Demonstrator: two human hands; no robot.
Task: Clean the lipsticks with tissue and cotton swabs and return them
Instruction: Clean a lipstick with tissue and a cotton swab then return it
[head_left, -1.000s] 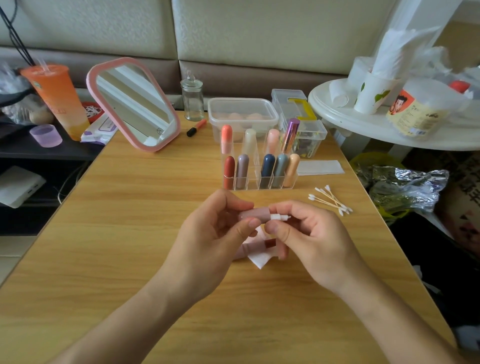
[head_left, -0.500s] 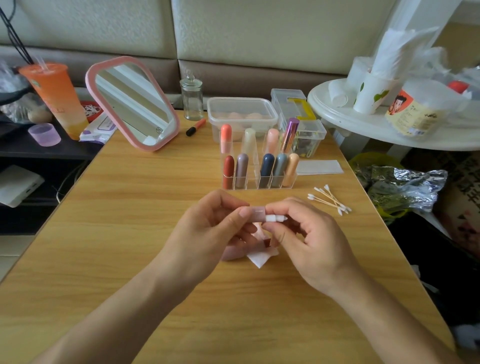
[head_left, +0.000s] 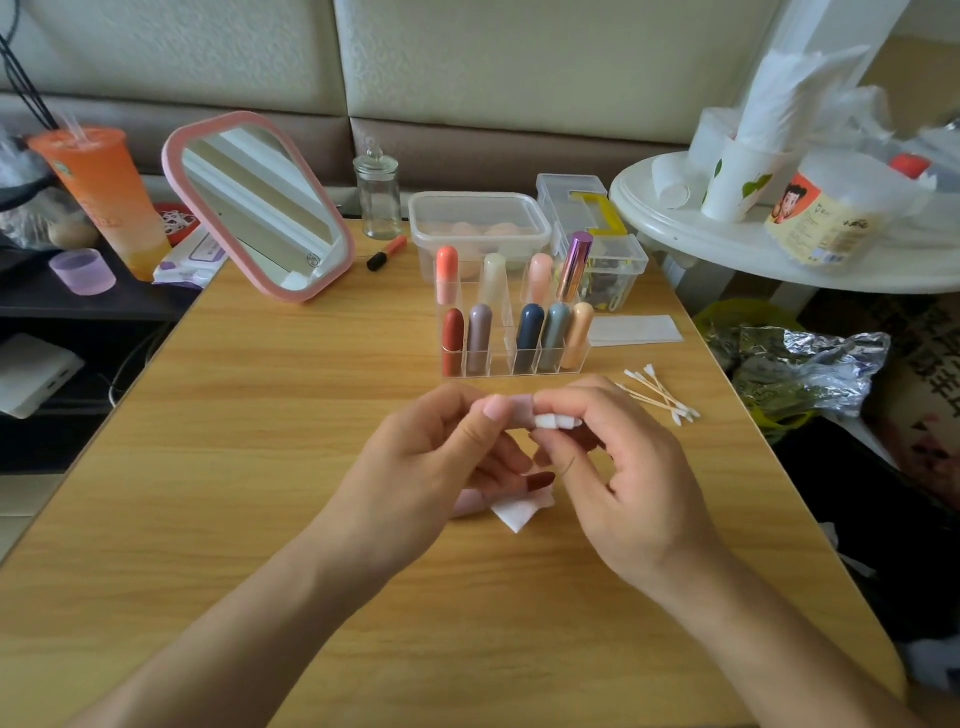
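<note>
In the last second the pinching grip of the left hand (head_left: 431, 467) has covered more of the pink lipstick cap (head_left: 521, 404), held above the counter (head_left: 260, 467) nearer than the organizer (head_left: 514, 364), while the right hand (head_left: 623, 483) pinches the white swab (head_left: 557, 421) at its mouth, so cleaning seems ongoing.

1 head view, forward and down, near table (head_left: 260, 467)
</note>
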